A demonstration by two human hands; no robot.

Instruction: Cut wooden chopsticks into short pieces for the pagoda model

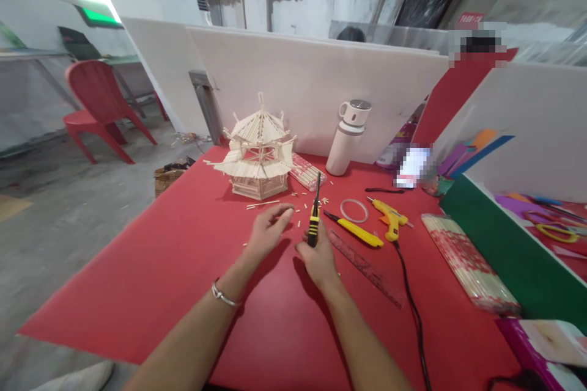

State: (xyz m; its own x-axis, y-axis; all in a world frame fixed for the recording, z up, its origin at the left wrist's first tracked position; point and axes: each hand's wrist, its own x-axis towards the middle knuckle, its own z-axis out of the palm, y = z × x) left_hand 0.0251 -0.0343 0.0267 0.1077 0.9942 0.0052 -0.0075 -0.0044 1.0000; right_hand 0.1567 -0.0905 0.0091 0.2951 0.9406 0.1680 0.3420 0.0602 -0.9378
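Observation:
My right hand [320, 256] is closed round the handle of a black-and-yellow-handled tool [313, 226]. Its narrow dark end points up and away from me; seen edge-on, its exact kind is unclear. To its left, my left hand [270, 226] has thumb and fingertips together, and anything between them is too small to make out. Short cut pieces of wooden stick [299, 223] are scattered just past both hands. Beyond my left hand stands a two-tiered pavilion model [260, 162] built from thin wooden sticks.
Right of my hands lie a yellow utility knife [360, 233], clear ruler [367, 269], clear ring [354, 211] and corded glue gun [389, 217]. Bundled sticks [468, 263] lie farther right. A white bottle [342, 146] stands by the white partition [284, 73]. Red covers the table [151, 269].

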